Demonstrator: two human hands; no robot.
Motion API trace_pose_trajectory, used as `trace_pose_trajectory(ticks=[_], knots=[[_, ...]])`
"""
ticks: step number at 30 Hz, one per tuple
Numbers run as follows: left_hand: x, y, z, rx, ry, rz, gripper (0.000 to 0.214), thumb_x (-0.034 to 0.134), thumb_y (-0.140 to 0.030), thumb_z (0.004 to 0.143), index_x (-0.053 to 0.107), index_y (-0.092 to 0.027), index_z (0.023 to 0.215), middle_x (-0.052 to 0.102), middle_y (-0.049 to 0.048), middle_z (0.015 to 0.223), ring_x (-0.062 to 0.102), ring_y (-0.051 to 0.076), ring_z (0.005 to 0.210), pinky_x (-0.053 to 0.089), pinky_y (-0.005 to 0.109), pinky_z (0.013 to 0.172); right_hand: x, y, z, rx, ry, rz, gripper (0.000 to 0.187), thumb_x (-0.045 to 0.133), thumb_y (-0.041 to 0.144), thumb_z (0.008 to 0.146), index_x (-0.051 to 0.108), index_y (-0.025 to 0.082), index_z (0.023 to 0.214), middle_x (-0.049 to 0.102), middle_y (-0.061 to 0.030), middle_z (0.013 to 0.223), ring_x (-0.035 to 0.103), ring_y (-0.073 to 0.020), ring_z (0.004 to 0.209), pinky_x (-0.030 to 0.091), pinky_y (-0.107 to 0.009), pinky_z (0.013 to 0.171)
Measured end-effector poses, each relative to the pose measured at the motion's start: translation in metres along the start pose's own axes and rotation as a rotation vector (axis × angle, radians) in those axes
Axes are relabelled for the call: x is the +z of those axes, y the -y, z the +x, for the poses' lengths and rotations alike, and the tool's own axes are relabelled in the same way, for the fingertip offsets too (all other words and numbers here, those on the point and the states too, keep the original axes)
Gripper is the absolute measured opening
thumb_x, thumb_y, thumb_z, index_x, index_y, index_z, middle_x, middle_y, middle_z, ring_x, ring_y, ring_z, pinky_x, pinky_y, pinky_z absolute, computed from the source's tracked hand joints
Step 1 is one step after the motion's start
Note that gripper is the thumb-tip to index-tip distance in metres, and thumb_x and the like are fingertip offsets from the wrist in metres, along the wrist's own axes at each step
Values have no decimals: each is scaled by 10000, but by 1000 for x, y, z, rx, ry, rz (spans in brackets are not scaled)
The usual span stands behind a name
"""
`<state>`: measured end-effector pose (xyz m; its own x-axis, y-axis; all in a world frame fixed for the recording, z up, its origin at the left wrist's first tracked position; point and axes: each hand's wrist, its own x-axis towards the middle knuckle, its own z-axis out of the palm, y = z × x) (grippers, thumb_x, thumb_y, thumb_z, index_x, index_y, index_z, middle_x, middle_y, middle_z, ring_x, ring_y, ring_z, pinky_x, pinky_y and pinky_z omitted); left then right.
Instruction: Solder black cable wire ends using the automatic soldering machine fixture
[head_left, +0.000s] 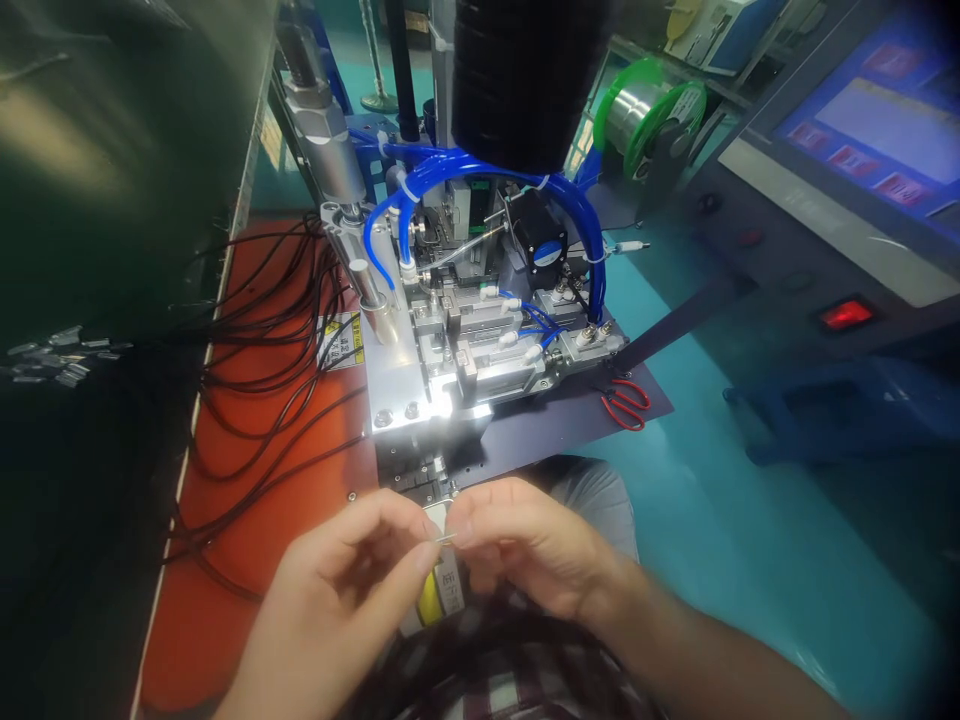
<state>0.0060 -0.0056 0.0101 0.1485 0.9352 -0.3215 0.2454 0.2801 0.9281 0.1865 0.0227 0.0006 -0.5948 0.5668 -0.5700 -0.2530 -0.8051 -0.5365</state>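
Teal flooring (667,470) is showing beside the machine (491,385) — the left hand (341,590) and right hand (532,550) are pinching a thin piece (446,539).

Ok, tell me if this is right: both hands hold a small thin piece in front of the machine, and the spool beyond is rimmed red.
Not quite: the head view shows that the spool beyond is rimmed green, not red. The left hand and right hand do hold a small thin piece in front of the machine.
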Motion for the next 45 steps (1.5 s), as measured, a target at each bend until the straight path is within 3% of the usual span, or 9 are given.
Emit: trace_pose_trajectory(ticks=[5,11,16,19,25,32,35,40,45], knots=[[1,3,-2,39,-21,-14,178,704,-392,812,683,-225,755,647,-6,654,617,146,578,515,197,539,7,-5,-5,-159,-140,-85,172,774,218,628,616,152,644,488,79,498,342,-51,468,210,-216,483],[0,-9,2,-21,90,16,197,697,-381,761,711,-205,674,602,-3,568,549,127,502,453,191,474,-3,9,-5,-101,1,-199,240,799,316,652,626,150,656,473,84,497,315,-50,466,180,-222,467],[4,-13,2,-143,-23,-56,210,716,-403,711,729,-205,644,478,-45,478,330,68,410,269,180,387,-8,22,-3,-149,40,-408,344,815,451,709,637,157,732,460,83,547,320,-64,506,214,-221,482],[3,-8,3,-159,28,-21,253,712,-453,734,735,-204,693,462,-51,482,328,65,407,249,176,385,-7,23,-3,-176,35,-450,372,797,491,732,623,162,730,453,78,557,330,-71,520,222,-223,481],[-3,0,5,-226,69,-55,416,660,-597,803,680,-185,754,451,-58,538,327,64,455,239,157,404,-3,18,-2,-236,-46,-461,194,691,334,830,622,160,779,464,75,560,347,-68,499,244,-208,462],[-2,2,6,-310,32,-205,467,691,-641,768,622,-183,713,394,-82,496,268,55,439,209,159,410,3,3,2,-504,-210,-600,72,628,205,805,676,168,844,568,31,653,495,-111,593,431,-237,572],[-1,4,7,-326,35,-250,480,692,-660,760,616,-187,730,382,-90,487,257,51,435,215,155,416,6,-2,6,-547,-260,-615,43,653,201,779,674,166,791,591,23,640,504,-115,587,439,-232,555],[0,4,6,-310,17,-290,443,699,-627,780,614,-192,773,422,-83,523,286,46,440,238,142,415,12,-7,9,-482,-323,-574,52,658,195,778,648,162,740,569,38,611,496,-103,568,433,-214,541],[0,5,1,-241,-27,-248,411,710,-600,785,636,-198,824,547,-37,623,445,84,510,376,158,453,15,-16,9,-630,-403,-712,79,619,172,814,599,170,738,529,50,612,476,-91,536,398,-213,523]])
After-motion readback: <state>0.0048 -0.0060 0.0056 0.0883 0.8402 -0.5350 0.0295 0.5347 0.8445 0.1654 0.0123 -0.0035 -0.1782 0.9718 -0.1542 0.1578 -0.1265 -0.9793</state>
